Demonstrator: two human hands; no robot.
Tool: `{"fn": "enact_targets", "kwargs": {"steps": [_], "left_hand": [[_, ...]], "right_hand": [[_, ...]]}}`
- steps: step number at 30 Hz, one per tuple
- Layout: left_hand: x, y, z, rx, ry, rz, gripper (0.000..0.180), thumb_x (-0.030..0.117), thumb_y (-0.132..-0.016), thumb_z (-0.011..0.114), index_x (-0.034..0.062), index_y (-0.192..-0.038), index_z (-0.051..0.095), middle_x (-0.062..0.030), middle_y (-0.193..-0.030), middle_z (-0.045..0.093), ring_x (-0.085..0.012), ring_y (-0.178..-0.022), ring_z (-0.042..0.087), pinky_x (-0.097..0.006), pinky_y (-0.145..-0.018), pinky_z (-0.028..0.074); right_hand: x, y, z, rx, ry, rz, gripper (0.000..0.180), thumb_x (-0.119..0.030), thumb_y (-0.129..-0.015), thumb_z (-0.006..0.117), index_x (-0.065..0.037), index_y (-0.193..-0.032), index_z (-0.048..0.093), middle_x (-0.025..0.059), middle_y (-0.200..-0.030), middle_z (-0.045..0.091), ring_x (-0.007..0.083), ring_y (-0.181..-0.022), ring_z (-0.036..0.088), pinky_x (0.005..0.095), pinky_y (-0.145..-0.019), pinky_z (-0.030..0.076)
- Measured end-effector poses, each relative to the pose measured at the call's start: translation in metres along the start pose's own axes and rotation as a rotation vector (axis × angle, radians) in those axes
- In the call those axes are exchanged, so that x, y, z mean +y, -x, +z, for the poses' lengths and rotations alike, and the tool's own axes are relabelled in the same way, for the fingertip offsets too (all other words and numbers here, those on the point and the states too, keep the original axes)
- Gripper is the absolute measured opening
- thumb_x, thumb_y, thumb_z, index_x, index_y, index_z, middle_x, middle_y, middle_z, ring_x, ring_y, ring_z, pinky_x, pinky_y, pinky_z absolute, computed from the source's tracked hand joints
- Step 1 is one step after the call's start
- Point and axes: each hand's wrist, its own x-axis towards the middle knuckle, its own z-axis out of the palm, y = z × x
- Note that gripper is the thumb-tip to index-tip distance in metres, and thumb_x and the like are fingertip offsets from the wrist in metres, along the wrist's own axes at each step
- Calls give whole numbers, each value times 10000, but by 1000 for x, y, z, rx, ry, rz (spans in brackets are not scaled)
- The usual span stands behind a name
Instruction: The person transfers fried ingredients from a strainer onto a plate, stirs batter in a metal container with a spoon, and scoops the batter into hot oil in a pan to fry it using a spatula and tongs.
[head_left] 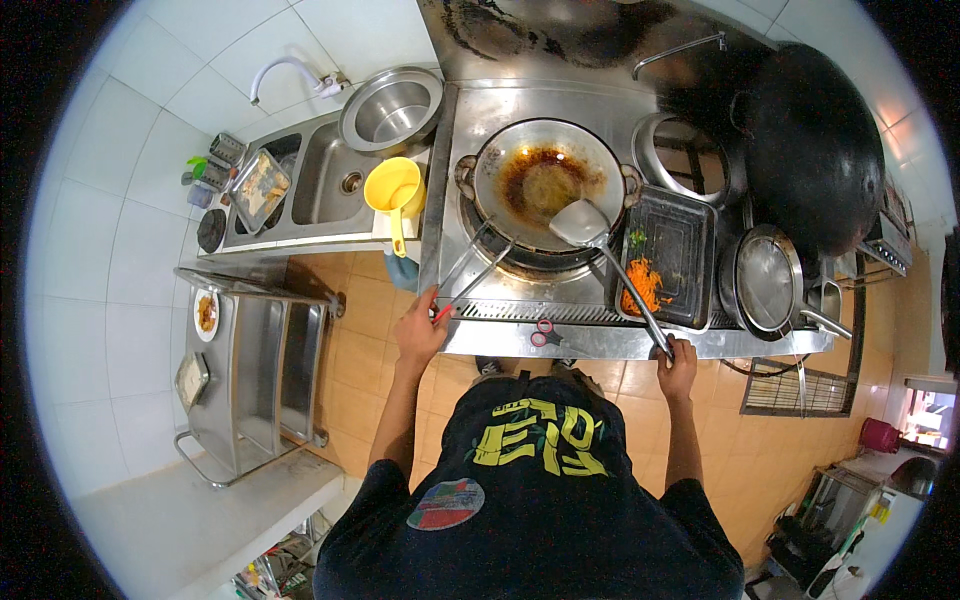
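A wide metal wok with two side handles sits on the stove, brown oily liquid at its bottom. My left hand is closed around a pair of metal tongs, whose two arms spread toward the wok's near-left rim. In my right hand is the end of a long wok spatula; its broad blade rests over the wok's right side. Shredded carrot and a little chopped green lie in a dark rectangular tray, right of the wok and partly under the spatula's handle.
Pink-handled scissors lie on the stove's front edge. A yellow dipper stands beside the sink, left of the stove. To the right are a pot with a strainer and a big black wok. A steel trolley stands at left.
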Motion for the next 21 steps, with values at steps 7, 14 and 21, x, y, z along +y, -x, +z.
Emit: {"fn": "enact_targets", "kwargs": {"steps": [7, 14, 21], "left_hand": [[5, 15, 1, 18, 69, -41, 528, 393, -843, 714, 141, -1289, 583, -79, -897, 686, -319, -764, 676, -431, -650, 518], [33, 19, 2, 80, 23, -19, 485, 367, -854, 703, 137, -1268, 599, -101, -890, 706, -329, -760, 685, -445, -641, 521], [62, -7, -8, -46, -73, -61, 419, 343, -858, 698, 143, -1215, 606, -134, -907, 701, -357, -773, 683, -469, -642, 528]], "right_hand": [[-18, -4, -10, 140, -57, -19, 442, -167, -841, 703, -27, -1242, 583, 196, -1125, 548, 366, -1026, 539, 470, -878, 436], [-47, -14, -2, 120, -244, -42, 394, -121, -925, 614, -4, -1293, 540, 240, -1220, 508, 403, -1170, 495, 470, -1010, 400], [-50, -23, -4, 12, -284, -47, 385, -131, -940, 597, -1, -1298, 538, 235, -1213, 501, 385, -1169, 508, 448, -1001, 443]]}}
